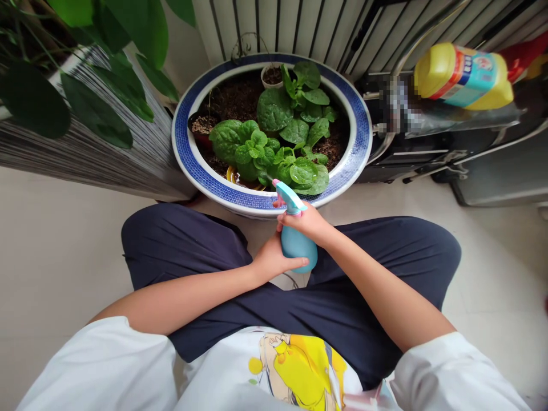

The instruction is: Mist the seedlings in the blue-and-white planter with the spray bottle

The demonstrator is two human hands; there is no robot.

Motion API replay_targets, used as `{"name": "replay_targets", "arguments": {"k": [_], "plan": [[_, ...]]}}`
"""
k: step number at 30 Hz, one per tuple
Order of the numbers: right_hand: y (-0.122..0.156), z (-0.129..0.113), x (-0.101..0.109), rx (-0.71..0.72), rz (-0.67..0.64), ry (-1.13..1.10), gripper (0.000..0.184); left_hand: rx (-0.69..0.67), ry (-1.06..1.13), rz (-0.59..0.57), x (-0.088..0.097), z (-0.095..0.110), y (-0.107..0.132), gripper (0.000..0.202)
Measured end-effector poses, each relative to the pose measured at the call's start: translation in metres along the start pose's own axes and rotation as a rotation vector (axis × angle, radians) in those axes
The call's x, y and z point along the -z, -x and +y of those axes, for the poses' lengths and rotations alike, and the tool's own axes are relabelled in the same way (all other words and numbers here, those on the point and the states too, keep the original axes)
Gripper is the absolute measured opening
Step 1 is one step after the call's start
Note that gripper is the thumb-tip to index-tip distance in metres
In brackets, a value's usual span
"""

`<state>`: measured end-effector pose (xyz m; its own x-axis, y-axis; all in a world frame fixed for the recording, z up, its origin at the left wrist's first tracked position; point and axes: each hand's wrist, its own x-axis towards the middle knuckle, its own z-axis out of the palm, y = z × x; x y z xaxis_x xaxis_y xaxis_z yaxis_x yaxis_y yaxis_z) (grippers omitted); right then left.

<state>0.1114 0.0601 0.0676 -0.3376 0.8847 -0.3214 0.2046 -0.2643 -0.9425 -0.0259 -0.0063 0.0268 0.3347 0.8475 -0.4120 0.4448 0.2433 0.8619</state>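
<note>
A light-blue spray bottle [298, 248] with a pink nozzle stands between my knees, gripped by both hands. My left hand [274, 257] is wrapped round its lower body, thumb across the front. Up at the neck, my right hand [309, 224] is closed, its fingers by the pink trigger. The nozzle points left toward leafy green plants [274, 145], whose leaves look wet in places. They grow in dark soil inside a large round pot [362, 137] with a blue-and-white rim. A small white cup of soil [273, 76] sits at the back of the pot.
Large dark leaves [103, 85] hang in at the upper left over a striped grey stand [141, 131]. To the right, a yellow bottle [464, 76] lies on its side on a black metal-framed cart [411, 154]. A white slatted panel [278, 25] rises behind the pot.
</note>
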Motion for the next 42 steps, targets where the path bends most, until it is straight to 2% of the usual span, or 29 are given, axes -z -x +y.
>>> {"name": "replay_targets", "arguments": {"k": [6, 12, 18, 26, 32, 39, 42], "plan": [[0.001, -0.003, -0.001, 0.011, 0.096, 0.094, 0.054, -0.003, -0.005, -0.003, 0.002, 0.002, 0.0, 0.086], [0.002, -0.002, -0.002, 0.039, 0.095, 0.131, 0.031, 0.011, -0.017, 0.01, 0.001, 0.001, 0.0, 0.085], [-0.003, -0.004, -0.002, -0.013, -0.008, 0.0, 0.036, 0.025, 0.01, 0.008, -0.001, 0.003, 0.001, 0.085], [-0.004, 0.01, -0.012, -0.129, -0.012, 0.107, 0.015, 0.02, 0.225, -0.046, -0.009, -0.005, 0.01, 0.074], [-0.005, 0.011, -0.014, -0.196, -0.012, 0.099, 0.028, 0.07, 0.282, -0.078, -0.009, -0.007, 0.011, 0.074], [-0.007, 0.014, -0.012, -0.186, 0.007, 0.195, 0.019, 0.107, 0.325, -0.088, -0.01, -0.007, 0.01, 0.072], [-0.006, 0.013, -0.01, -0.176, 0.003, 0.177, 0.023, 0.132, 0.337, -0.092, -0.01, -0.004, 0.009, 0.073]]}}
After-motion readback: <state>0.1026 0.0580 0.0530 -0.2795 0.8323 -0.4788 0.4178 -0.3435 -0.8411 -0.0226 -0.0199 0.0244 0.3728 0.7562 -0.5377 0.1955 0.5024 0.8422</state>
